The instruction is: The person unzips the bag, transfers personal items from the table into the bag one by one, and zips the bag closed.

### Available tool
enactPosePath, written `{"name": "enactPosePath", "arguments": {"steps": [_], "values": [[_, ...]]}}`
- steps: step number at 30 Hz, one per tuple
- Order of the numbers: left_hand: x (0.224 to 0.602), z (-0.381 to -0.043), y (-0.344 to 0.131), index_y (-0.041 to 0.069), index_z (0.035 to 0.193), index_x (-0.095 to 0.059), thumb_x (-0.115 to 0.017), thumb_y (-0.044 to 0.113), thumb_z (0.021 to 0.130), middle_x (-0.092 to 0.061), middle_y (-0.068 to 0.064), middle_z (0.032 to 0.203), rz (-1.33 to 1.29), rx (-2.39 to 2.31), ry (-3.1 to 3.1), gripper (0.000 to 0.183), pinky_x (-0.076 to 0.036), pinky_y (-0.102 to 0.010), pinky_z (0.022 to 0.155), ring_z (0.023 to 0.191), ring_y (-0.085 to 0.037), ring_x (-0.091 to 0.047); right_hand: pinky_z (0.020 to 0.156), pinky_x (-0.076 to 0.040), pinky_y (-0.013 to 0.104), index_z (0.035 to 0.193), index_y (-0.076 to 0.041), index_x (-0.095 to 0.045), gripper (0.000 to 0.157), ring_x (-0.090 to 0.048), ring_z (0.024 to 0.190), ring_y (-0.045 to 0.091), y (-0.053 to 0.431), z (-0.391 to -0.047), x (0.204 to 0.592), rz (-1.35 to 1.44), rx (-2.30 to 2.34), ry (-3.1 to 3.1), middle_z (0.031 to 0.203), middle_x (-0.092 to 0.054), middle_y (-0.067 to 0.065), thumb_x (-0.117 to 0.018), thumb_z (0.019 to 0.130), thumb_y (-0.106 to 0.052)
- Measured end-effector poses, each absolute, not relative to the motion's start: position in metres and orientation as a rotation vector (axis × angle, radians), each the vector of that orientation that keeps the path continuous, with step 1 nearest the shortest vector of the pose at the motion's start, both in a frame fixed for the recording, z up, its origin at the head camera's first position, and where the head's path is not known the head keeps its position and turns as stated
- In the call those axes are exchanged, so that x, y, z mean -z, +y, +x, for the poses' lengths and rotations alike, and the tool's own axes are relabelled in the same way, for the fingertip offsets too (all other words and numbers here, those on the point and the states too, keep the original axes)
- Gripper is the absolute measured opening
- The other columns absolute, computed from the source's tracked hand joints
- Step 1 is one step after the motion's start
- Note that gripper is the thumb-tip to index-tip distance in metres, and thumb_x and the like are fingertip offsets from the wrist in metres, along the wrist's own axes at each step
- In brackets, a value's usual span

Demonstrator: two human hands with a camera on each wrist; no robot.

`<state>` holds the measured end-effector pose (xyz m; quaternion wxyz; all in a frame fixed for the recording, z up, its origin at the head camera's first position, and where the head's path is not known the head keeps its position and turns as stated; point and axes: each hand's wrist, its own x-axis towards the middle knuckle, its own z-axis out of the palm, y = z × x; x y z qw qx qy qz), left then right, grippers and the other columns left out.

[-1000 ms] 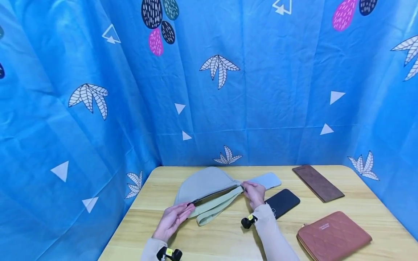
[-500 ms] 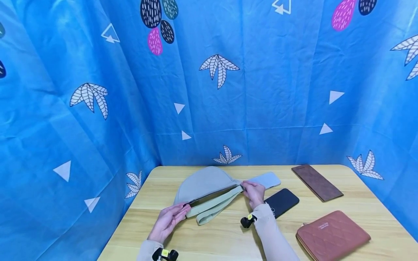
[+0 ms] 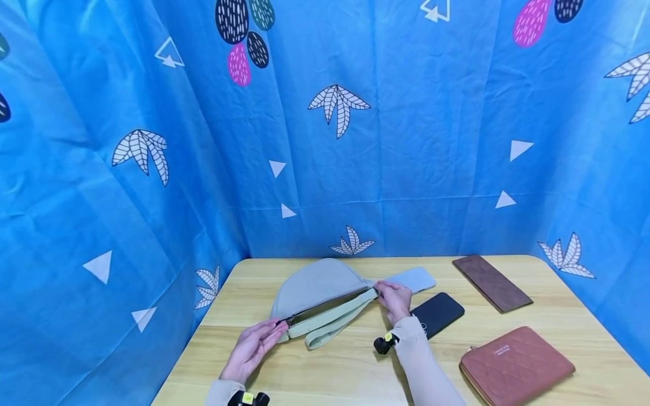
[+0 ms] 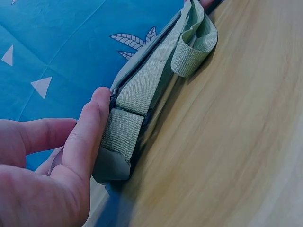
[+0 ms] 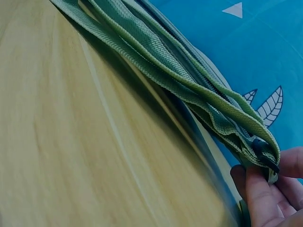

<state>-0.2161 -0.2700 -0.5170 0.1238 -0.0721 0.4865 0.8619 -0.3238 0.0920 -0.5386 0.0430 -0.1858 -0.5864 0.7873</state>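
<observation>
A pale grey-green belt bag [image 3: 315, 287] lies on the table with its curved side away from me and its zipper edge toward me. Along that edge the zipper gapes, showing the inside. My left hand [image 3: 254, 347] pinches the dark zipper pull near the bag's left end; in the left wrist view the fingers [image 4: 85, 132] sit beside the webbing there. At the other end my right hand [image 3: 396, 299] grips the bag's corner and strap end, thumb and fingertips round it. A light green strap [image 3: 330, 324] hangs folded in front of the opening.
Right of the bag lie a light blue phone [image 3: 418, 279], partly behind the right hand, and a black phone [image 3: 439, 313] by the right wrist. Farther right are a brown long wallet [image 3: 492, 283] and a reddish-brown quilted zip wallet [image 3: 518, 363]. A blue curtain [image 3: 431, 141] surrounds the wooden table [image 3: 325, 378].
My left hand has slid left and slightly down along the zipper, and the zipper's gap now reaches nearer the bag's left end. The right hand has kept its hold on the corner.
</observation>
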Motion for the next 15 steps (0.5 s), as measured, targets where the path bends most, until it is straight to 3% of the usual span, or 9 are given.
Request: {"name": "enactPosePath", "arguments": {"steps": [8,15], "values": [[0.517,-0.214,-0.277,-0.018,0.15,-0.028,-0.04,-0.003,0.108,-0.074,-0.02,0.12,-0.167,-2.512,1.396,0.047,-0.052,-0.032,0.107,0.113,-0.024,-0.074,0.075,-0.06,0.024,0.12,0.009,-0.072,0.032,-0.073,0.096,0.017,0.093,-0.324,0.539,-0.573,-2.398,-1.804,0.113,-0.076,0.017,-0.074,0.091,-0.006],[0.516,-0.212,-0.284,-0.017,0.154,-0.022,-0.041,-0.002,0.108,-0.075,-0.019,0.118,-0.217,-2.508,1.375,0.052,-0.052,-0.03,0.106,0.112,-0.024,-0.075,0.08,-0.061,0.027,0.123,0.01,-0.07,0.035,-0.072,0.108,0.026,0.091,-0.323,0.539,-0.57,-2.41,-1.801,0.124,-0.071,0.025,-0.072,0.092,-0.005]]}}
